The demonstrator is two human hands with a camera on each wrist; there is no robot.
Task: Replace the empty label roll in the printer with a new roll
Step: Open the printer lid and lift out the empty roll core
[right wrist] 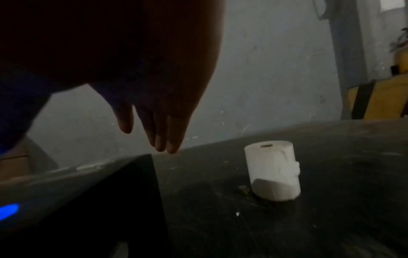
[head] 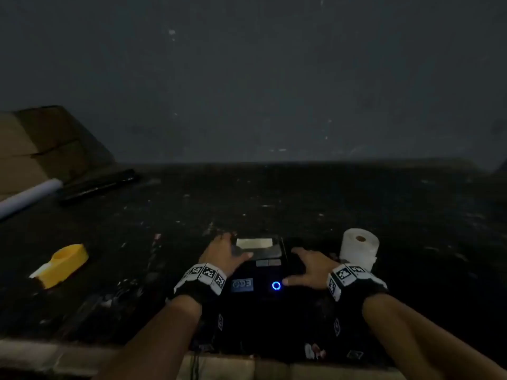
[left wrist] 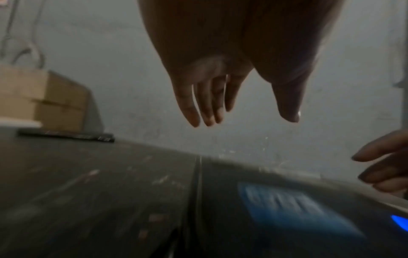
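Observation:
A black label printer [head: 260,272] sits on the dark table in front of me, with a glowing blue ring button [head: 276,285] and a white strip of paper [head: 254,243] at its far end. My left hand [head: 223,253] hovers over the printer's left side, fingers straight and spread [left wrist: 205,104]. My right hand [head: 308,267] hovers over its right side, fingers straight [right wrist: 163,132], holding nothing. A new white roll [head: 358,249] stands upright on the table just right of the printer [right wrist: 272,170].
A yellow tape dispenser [head: 64,264] lies at the left. Cardboard boxes [head: 41,144], a white tube [head: 27,197] and a long black object [head: 98,186] are at the far left. A grey wall bounds the table's far edge. A yellow bag [right wrist: 382,97] stands at the far right.

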